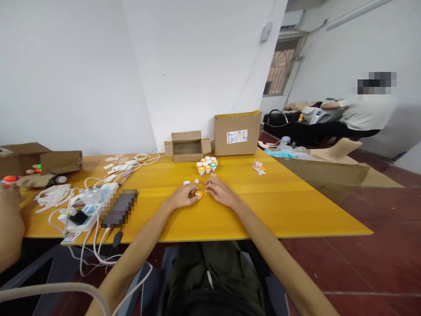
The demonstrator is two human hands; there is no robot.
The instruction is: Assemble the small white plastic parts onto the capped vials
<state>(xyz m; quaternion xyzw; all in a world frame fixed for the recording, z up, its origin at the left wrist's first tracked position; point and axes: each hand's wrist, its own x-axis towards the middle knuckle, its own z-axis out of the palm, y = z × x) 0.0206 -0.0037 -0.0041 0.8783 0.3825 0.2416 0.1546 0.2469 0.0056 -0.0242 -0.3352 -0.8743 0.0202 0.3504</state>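
Observation:
Both my hands rest on the yellow table (289, 206), close together near its middle. My left hand (184, 196) is curled, its fingers closed around a small orange-capped piece (198, 193). My right hand (219, 189) lies beside it with fingers bent towards the same piece; whether it holds anything is too small to tell. Just beyond the fingertips lie a few small white caps (187, 182). Farther back stands a cluster of small white bottles with orange and blue caps (207, 164).
Two open cardboard boxes (187, 145) (237, 132) stand at the table's far edge. Another small pile of caps (259, 168) lies to the right. White cables, a power strip (86, 210) and paper strips crowd the left side. Another person's arm (9, 219) enters at the left; someone sits far right.

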